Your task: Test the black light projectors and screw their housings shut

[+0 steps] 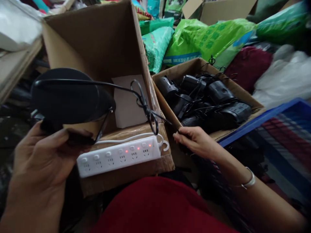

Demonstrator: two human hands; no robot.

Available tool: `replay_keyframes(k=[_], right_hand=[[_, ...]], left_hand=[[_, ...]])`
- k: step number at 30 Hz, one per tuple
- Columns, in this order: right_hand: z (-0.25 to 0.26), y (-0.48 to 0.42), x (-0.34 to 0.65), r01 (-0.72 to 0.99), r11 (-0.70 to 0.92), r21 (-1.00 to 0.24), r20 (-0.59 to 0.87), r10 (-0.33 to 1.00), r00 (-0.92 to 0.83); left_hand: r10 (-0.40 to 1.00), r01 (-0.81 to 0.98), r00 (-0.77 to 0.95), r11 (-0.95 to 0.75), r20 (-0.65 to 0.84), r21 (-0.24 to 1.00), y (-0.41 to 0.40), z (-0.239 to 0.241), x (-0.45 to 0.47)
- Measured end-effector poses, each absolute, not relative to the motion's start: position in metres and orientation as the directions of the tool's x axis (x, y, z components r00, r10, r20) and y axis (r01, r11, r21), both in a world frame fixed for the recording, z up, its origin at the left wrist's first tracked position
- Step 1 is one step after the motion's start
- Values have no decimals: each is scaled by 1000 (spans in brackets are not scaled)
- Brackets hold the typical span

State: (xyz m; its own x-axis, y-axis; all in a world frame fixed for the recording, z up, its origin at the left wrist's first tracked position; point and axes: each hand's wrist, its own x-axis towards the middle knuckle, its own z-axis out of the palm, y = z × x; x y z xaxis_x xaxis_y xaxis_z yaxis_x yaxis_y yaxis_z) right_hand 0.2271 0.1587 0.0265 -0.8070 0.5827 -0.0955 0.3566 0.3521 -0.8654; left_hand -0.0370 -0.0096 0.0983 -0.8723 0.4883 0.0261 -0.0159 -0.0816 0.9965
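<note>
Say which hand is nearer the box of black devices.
Right. The right hand is beside the near edge of the box, pinching a black cord; the left hand is farther away, by the left end of the white power strip, holding a black device.

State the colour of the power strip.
The power strip is white, best seen in the head view.

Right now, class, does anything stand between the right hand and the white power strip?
Nothing solid visibly blocks the right hand from the white power strip; only the strip's hook juts between, while the black cable dangles nearby, its depth unclear.
</note>
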Motion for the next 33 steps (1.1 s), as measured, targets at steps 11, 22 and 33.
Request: replay_keyframes(k=[11,22,33], right_hand=[[-28,73,225,393,579,-714,-208,361,-909],[-32,54,215,323,803,-500,-293,195,-936],[-13,128,256,628,617,-474,-176,633,-754]], left_hand=[[640,-122,-768,-182,23,976,-46,79,-40],[720,-182,-694,-148,-20,972,-62,69,-33],[709,-288,-693,-106,-131,952,-42,65,-23]])
